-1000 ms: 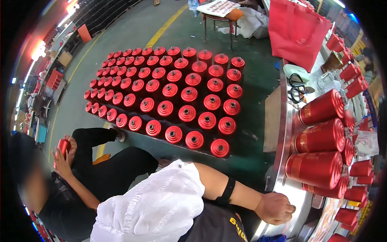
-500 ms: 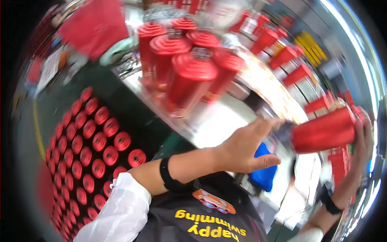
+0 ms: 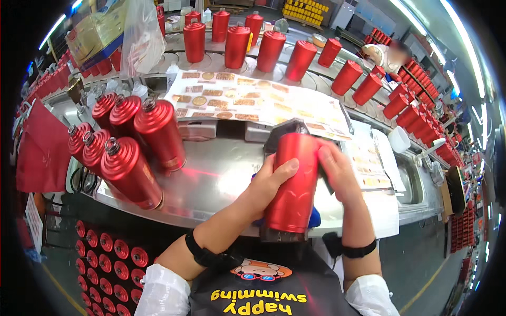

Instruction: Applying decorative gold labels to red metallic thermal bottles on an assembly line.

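A shiny red bottle (image 3: pixel 292 184) with stepped shoulders stands slightly tilted in front of me, over the near edge of the metal worktop (image 3: pixel 221 192). My left hand (image 3: pixel 273 181) grips its left side, thumb across the front. On the opposite side my right hand (image 3: pixel 338 171) is closed against the bottle, slightly blurred, its fingertips partly hidden behind it. A dark fixture (image 3: pixel 276 136) sits just behind the bottle, mostly covered by it. Blue cloth (image 3: pixel 314 217) shows under the bottle. To the left, several more red bottles (image 3: pixel 129 171) stand grouped on the worktop.
Sheets of printed labels (image 3: pixel 232 97) lie at the back. Beyond them a curved conveyor (image 3: pixel 321 73) carries spaced red bottles. A sink (image 3: pixel 408 181) is at the right, a crate of bottles (image 3: pixel 113 268) low at the left. A co-worker (image 3: pixel 387 57) sits at the far right.
The red bottle has come from the far right, where my right hand alone held it, to in front of me. My left hand, open before, now grips it too. The view has turned.
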{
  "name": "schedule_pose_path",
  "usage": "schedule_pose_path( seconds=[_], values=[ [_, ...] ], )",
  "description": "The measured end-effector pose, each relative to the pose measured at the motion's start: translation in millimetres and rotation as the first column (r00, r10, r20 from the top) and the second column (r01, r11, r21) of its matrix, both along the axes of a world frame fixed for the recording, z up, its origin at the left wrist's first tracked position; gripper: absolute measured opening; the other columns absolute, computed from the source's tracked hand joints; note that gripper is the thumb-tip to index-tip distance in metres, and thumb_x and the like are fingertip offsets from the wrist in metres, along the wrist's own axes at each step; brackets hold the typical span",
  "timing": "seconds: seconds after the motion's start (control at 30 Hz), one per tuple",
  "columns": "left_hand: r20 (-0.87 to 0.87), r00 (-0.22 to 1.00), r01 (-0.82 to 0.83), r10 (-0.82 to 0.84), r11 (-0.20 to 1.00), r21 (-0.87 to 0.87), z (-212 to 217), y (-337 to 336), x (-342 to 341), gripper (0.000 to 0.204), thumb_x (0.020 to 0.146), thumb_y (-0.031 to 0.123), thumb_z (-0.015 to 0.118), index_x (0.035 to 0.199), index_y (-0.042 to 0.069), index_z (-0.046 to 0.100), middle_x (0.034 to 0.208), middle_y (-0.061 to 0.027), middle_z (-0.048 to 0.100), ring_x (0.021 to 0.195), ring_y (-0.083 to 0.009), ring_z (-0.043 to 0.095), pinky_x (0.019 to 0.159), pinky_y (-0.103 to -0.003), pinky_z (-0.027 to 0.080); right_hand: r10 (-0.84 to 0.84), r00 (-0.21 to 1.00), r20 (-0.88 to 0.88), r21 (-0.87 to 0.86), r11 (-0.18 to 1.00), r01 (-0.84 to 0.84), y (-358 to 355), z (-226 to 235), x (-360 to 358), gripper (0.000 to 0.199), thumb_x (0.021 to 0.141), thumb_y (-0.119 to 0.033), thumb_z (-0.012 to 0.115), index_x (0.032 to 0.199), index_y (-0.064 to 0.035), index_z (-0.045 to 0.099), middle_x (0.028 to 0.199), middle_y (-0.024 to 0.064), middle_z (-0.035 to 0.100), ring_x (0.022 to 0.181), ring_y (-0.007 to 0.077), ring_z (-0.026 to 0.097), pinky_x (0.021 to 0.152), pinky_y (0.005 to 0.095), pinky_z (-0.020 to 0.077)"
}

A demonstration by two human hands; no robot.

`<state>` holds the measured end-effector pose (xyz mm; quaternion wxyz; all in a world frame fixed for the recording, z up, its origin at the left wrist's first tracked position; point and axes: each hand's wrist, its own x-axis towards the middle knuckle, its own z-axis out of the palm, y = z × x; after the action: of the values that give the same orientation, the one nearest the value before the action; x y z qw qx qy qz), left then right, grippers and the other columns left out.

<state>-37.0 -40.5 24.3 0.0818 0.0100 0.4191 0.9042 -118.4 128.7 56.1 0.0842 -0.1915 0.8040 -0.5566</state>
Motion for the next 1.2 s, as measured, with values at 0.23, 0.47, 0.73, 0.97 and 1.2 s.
schedule_pose_path(
  seconds=[0.23,0.47,0.73,0.97,1.2],
  values=[
    [0.127,0.990,-0.054,0.055,0.998,-0.017,-13.1,3.6,-17.3,0.059,0.091,0.037,0.063,0.131,0.003,0.037,0.111,-0.0122,0.058,0.092,-0.0171,0.064,0.077,-0.032,0.056,0.048,0.999,0.022,-0.052,0.998,-0.047,0.3,-28.0,-17.9,0.045,0.100,-0.034,0.050,0.132,-0.0013,0.052,0.110,0.0069,0.059,0.085,0.0117,0.057,0.063,0.0246,0.0497],
    [-0.013,1.000,-0.018,0.019,0.998,0.056,-17.7,6.4,-28.7,0.069,0.091,0.032,0.065,0.140,0.003,0.027,0.121,-0.0138,0.054,0.101,-0.0183,0.061,0.086,-0.032,0.052,0.094,0.984,-0.152,-0.009,0.995,-0.097,9.7,-29.4,-29.6,0.047,0.099,-0.031,0.051,0.132,0.0020,0.049,0.117,0.0143,0.058,0.097,0.0198,0.059,0.079,0.0294,0.0502],
    [0.016,0.984,-0.172,0.178,0.968,-0.180,-22.9,3.7,-23.3,0.066,0.097,0.033,0.056,0.147,0.004,0.023,0.131,-0.0126,0.049,0.118,-0.0191,0.052,0.101,-0.034,0.042,0.172,0.950,-0.259,0.098,0.984,-0.151,44.5,-26.2,-8.9,0.044,0.095,-0.010,0.056,0.136,-0.0008,0.045,0.131,0.0146,0.051,0.112,0.0222,0.055,0.095,0.0322,0.0443],
    [-0.333,0.922,-0.345,0.200,0.814,-0.468,-29.8,15.1,-3.5,0.066,0.100,0.037,0.047,0.148,-0.001,0.021,0.140,-0.0146,0.040,0.124,-0.0208,0.045,0.105,-0.034,0.036,0.027,0.888,-0.459,0.202,0.977,0.075,154.3,-11.5,-26.9,0.027,0.088,-0.003,0.060,0.115,-0.0046,0.063,0.119,0.0140,0.061,0.103,0.0287,0.061,0.086,0.0343,0.0490],
    [-0.395,0.892,-0.431,0.221,0.683,-0.590,-37.8,17.5,9.2,0.075,0.098,0.048,0.045,0.147,-0.004,0.022,0.142,-0.0159,0.038,0.128,-0.0228,0.041,0.107,-0.036,0.032,-0.032,0.940,-0.338,0.747,0.599,0.289,229.1,-20.0,-172.8,0.026,0.089,-0.007,0.055,0.111,-0.0052,0.068,0.100,0.0174,0.068,0.094,0.0305,0.065,0.085,0.0347,0.0495]
  ],
)
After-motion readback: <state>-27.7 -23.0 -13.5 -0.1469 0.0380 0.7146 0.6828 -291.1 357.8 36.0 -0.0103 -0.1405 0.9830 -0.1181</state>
